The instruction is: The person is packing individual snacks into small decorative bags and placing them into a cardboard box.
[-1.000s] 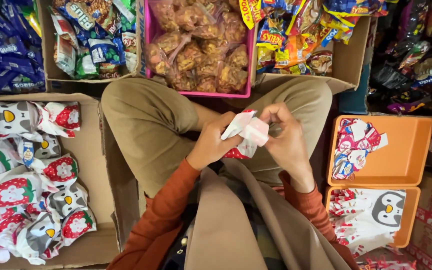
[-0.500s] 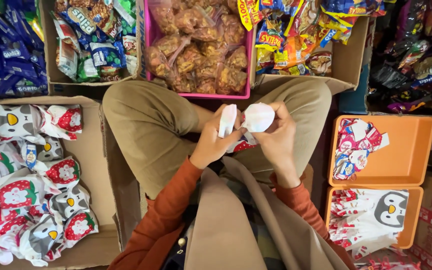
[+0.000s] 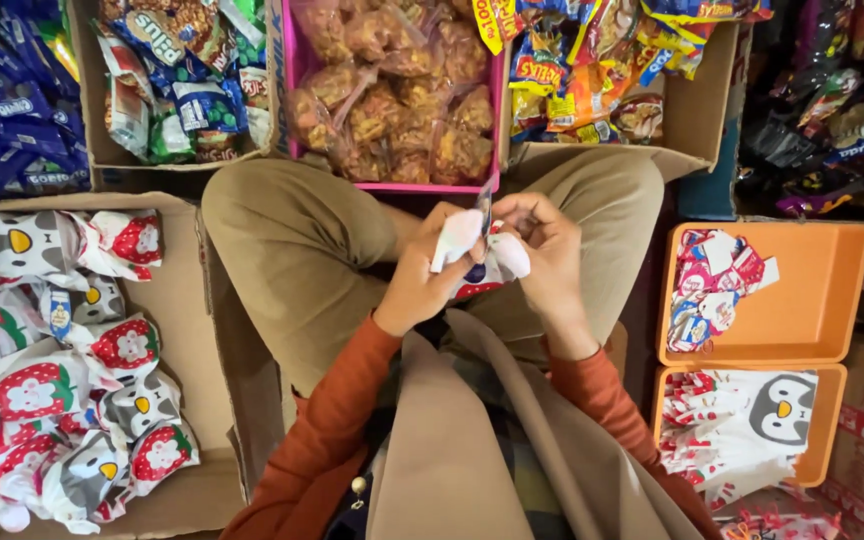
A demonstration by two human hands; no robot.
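Snack boxes [image 3: 392, 90] ring the seated person. Both hands, left [image 3: 422, 275] and right [image 3: 550, 262], pinch a small bag [image 3: 477, 250]. It looks light, soft, crinkly; best held by its top edges.

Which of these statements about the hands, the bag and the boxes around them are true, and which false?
1. Both hands, left hand and right hand, hold a small white bag. True.
2. The pink bin holds printed penguin bags. False: it holds clear snack packs.
3. The cardboard box at the person's left holds tied strawberry and penguin bags. True.
4. The orange tray is at the person's left. False: it is at the right.
5. The person wears orange sleeves. True.
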